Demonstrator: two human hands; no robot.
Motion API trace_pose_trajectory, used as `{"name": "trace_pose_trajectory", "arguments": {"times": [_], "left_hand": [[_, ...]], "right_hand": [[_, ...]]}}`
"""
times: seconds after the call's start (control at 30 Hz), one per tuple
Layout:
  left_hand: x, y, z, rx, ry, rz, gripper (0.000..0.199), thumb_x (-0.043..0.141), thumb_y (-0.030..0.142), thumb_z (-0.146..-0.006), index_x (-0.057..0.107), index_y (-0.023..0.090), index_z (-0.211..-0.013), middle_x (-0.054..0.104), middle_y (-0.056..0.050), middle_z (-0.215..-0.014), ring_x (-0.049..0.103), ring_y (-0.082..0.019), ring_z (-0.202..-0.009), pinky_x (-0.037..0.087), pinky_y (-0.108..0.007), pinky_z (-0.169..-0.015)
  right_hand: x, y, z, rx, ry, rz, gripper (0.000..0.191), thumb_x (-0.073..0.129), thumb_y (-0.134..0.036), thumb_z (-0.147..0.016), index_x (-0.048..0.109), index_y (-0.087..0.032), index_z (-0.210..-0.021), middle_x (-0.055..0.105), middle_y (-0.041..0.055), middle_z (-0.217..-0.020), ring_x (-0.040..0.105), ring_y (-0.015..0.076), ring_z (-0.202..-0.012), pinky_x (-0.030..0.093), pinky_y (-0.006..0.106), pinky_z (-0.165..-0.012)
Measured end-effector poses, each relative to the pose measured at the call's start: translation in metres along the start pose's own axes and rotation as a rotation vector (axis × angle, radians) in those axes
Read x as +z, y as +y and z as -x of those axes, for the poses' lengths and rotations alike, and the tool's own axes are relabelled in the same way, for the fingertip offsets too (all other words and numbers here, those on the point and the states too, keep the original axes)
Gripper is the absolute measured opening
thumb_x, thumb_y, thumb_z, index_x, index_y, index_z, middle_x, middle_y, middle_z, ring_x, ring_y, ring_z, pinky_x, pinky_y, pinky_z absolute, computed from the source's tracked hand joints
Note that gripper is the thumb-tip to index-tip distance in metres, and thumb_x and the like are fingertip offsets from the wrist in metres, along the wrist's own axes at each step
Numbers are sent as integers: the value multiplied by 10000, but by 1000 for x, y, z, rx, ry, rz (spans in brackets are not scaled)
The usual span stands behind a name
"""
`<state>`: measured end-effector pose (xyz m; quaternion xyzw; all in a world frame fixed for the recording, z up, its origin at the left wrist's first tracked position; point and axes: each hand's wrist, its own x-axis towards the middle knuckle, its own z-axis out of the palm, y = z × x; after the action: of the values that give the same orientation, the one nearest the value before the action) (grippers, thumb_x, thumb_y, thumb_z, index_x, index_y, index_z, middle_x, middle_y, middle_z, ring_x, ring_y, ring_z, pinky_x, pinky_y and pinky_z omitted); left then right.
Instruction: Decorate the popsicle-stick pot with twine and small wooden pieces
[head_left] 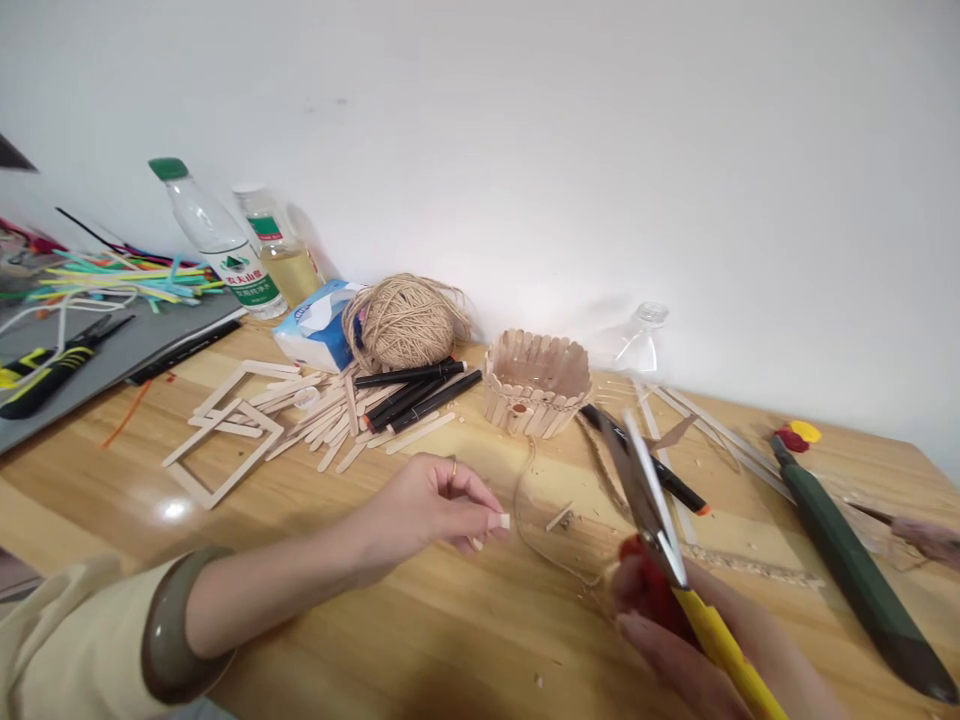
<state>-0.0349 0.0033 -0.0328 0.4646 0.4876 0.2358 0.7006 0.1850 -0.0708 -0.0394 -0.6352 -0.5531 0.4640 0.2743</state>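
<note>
My right hand grips a pair of scissors with red and yellow handles. Their blades point up and look slightly parted. To the left, my left hand is held over the table with thumb and fingers pinched together. A tiny pale tip shows at the thumb; whether it is a nail or a bit of stick cannot be told. Twine trails on the wood between both hands. Behind them stands a small basket walled with craft sticks. A cut stick scrap lies near my left fingertips.
Craft sticks, black markers, stick frames and a twine ball lie left of centre. Bottles stand behind a tissue pack. A long green tool lies right, near another person's hand.
</note>
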Motion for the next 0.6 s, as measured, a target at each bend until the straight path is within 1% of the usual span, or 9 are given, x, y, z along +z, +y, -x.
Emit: {"name": "trace_pose_trajectory", "arguments": {"times": [0.03, 0.07, 0.1, 0.13, 0.2, 0.3, 0.37, 0.47, 0.6], "left_hand": [[5, 0, 1, -12, -22, 41, 165, 712, 285, -604, 659, 138, -655, 657, -3, -636, 557, -107, -585, 445, -231, -558], [11, 0, 1, -18, -41, 60, 162, 716, 283, -605, 670, 138, -664, 648, 3, -625, 543, -101, -573, 439, -230, -552], [16, 0, 1, -26, -51, 76, 159, 720, 277, -604, 679, 138, -668, 638, 8, -613, 534, -98, -565, 434, -228, -544], [22, 0, 2, -32, -54, 96, 153, 722, 268, -602, 684, 137, -672, 632, 10, -608, 533, -98, -568, 430, -225, -538], [31, 1, 3, -35, -46, 136, 135, 724, 245, -599, 683, 137, -669, 636, 7, -616, 549, -104, -594, 427, -219, -537], [38, 3, 6, -6, -28, 168, 96, 708, 221, -614, 670, 143, -656, 657, -2, -644, 582, -121, -642, 430, -221, -551], [39, 4, 8, 16, -19, 162, 79, 699, 215, -619, 661, 150, -643, 663, 1, -650, 591, -126, -655, 430, -222, -557], [40, 3, 9, 44, 25, 132, 64, 695, 204, -606, 652, 157, -607, 650, 19, -617, 571, -112, -622, 424, -215, -553], [42, 0, 7, 135, 76, 62, 24, 664, 162, -594, 661, 168, -570, 651, 36, -572, 556, -100, -582, 436, -226, -606]], "right_hand": [[5, -5, -2, -7, 3, -69, 238, 588, -456, -713, 550, -221, -735, 575, 43, -771, 517, 166, -625, 398, 253, -511], [10, -11, -3, -44, 15, -157, 221, 605, -405, -691, 555, -216, -793, 570, 43, -813, 530, 170, -673, 426, 264, -571], [15, -17, -5, -80, 17, -220, 221, 605, -372, -693, 537, -213, -832, 570, 34, -804, 538, 171, -699, 436, 274, -618], [19, -23, -7, -117, 9, -261, 197, 594, -341, -700, 518, -211, -827, 561, 21, -779, 535, 165, -702, 433, 273, -627], [23, -34, -11, -137, -18, -256, 162, 578, -322, -706, 485, -201, -759, 513, -11, -704, 491, 132, -632, 414, 254, -585], [22, -44, -12, -109, -28, -230, 171, 565, -322, -700, 450, -196, -690, 426, -55, -609, 400, 92, -534, 368, 224, -513], [21, -45, -11, -100, -4, -235, 166, 569, -316, -693, 459, -192, -691, 422, -60, -599, 392, 87, -521, 363, 217, -502], [20, -43, -10, -107, 8, -248, 154, 586, -303, -688, 483, -190, -702, 484, -36, -641, 456, 103, -560, 400, 227, -534], [21, -39, -11, -107, 53, -300, 167, 614, -311, -665, 497, -197, -699, 528, -23, -639, 510, 127, -572, 432, 244, -540]]}}
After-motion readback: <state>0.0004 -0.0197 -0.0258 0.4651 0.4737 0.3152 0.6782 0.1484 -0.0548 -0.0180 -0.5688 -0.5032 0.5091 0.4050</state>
